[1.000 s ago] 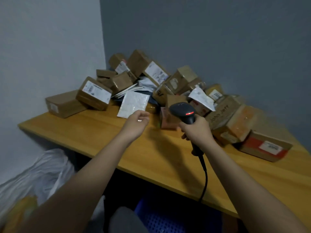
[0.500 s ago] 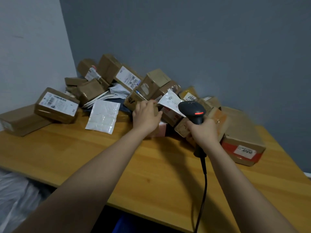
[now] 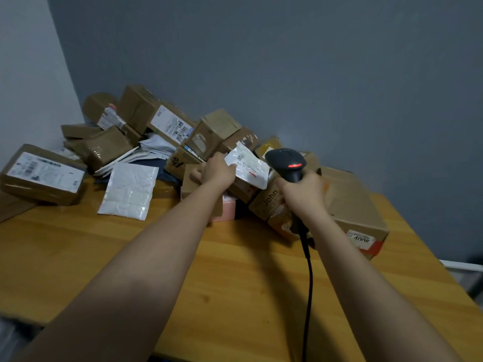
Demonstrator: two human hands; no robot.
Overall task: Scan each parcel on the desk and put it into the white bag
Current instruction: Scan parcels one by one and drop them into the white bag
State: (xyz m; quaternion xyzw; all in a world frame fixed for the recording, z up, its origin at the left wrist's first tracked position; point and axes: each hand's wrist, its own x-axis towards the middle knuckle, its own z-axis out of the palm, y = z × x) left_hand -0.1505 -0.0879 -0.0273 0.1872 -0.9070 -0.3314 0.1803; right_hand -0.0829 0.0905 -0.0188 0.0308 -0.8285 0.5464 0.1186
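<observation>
A heap of brown cardboard parcels (image 3: 167, 124) lies along the back of the wooden desk (image 3: 235, 278). My left hand (image 3: 218, 172) grips the left edge of a small white labelled parcel (image 3: 248, 165) in the middle of the heap. My right hand (image 3: 304, 193) holds a black barcode scanner (image 3: 287, 163) just right of that parcel, its red light on and its cable (image 3: 308, 283) hanging toward me. The white bag is out of view.
A flat white padded mailer (image 3: 129, 190) lies on the desk left of my arms. A large labelled box (image 3: 41, 173) sits at far left, and a long box with a red end (image 3: 358, 218) at right. Grey walls close the corner behind.
My left hand has gone from the white mailer to the heap and taken hold of the small white parcel. The scanner has stayed beside it. The view has swung right and away from the bag.
</observation>
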